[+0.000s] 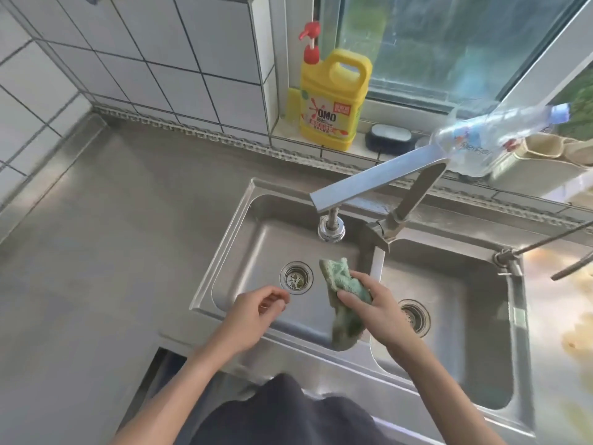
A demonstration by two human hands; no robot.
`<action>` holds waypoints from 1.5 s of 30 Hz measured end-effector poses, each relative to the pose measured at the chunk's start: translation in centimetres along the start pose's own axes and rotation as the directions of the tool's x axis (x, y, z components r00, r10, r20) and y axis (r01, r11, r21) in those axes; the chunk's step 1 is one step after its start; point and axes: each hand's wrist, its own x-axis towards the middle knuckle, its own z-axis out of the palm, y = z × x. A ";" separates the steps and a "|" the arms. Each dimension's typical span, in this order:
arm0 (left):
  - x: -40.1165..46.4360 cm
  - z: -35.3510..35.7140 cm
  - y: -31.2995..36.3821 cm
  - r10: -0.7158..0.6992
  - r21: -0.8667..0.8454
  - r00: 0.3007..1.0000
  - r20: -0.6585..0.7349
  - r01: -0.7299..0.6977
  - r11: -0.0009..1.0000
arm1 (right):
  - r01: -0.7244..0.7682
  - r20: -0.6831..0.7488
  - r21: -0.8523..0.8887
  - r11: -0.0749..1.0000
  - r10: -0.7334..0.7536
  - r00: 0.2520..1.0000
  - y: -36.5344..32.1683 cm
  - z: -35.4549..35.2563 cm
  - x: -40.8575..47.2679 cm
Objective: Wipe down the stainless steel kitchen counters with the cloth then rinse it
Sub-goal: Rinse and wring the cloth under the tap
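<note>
The fingers (354,300) of the right hand (375,308) curl round a crumpled green cloth (340,295), thumb on its near side, holding it over the left basin of the double sink (224,248); one end of the cloth sticks up toward the faucet (369,183) and the other hangs down, blurred, against the basin's front wall. The left hand (256,311) hovers just beside it over the same basin, fingers loosely curled and holding nothing, near the round drain strainer (296,277). The faucet's flat spout reaches over the left basin above the cloth. The stainless steel counter (106,226) spreads out to the left of the sink. On the tiled window ledge behind stand a yellow detergent jug (333,101) with a red pump and a dark soap dish (390,138).
</note>
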 end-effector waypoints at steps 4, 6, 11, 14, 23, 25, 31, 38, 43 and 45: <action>3.4 2.6 2.1 -0.137 -0.110 0.990 0.041 0.140 0.984 | -0.200 0.098 0.100 0.975 0.190 0.977 1.3 -0.2 3.4; 5.1 3.6 2.5 -0.251 -0.259 0.962 0.110 0.272 0.927 | -0.304 0.150 0.185 0.935 0.278 0.949 2.0 -0.2 4.8; 8.9 5.6 2.9 -0.290 -0.635 0.840 0.459 0.538 0.554 | -0.503 0.349 0.414 0.758 0.379 0.857 1.9 0.7 6.9; 10.5 6.2 3.3 -0.378 -0.671 0.855 0.355 0.515 0.534 | -0.513 0.364 0.306 0.802 0.400 0.841 1.5 0.6 8.2; 13.4 5.3 1.6 -0.514 -0.788 0.849 0.126 0.400 0.468 | -0.052 -0.247 -0.850 0.525 -0.310 0.918 -0.3 -7.2 11.2; 13.6 5.2 1.8 -0.510 -0.804 0.849 0.136 0.396 0.444 | -0.157 -0.264 -0.899 0.409 -0.219 0.939 -0.6 -8.1 12.4; 13.5 6.0 2.4 -0.508 -0.800 0.842 0.180 0.426 0.423 | -0.206 -0.208 -0.868 0.452 0.047 0.977 -0.1 -7.0 14.5; 14.1 6.4 2.4 -0.550 -0.798 0.808 0.210 0.467 0.382 | -0.183 -0.233 -0.871 0.455 -0.054 0.971 1.0 -5.7 14.7; 14.5 6.8 2.6 -0.557 -0.793 0.808 0.191 0.462 0.398 | -0.191 -0.231 -0.877 0.442 -0.038 0.972 1.1 -5.2 15.0; 14.6 7.1 2.5 -0.561 -0.797 0.810 0.171 0.448 0.404 | -0.215 -0.252 -0.861 0.462 -0.020 0.968 1.1 -5.2 14.9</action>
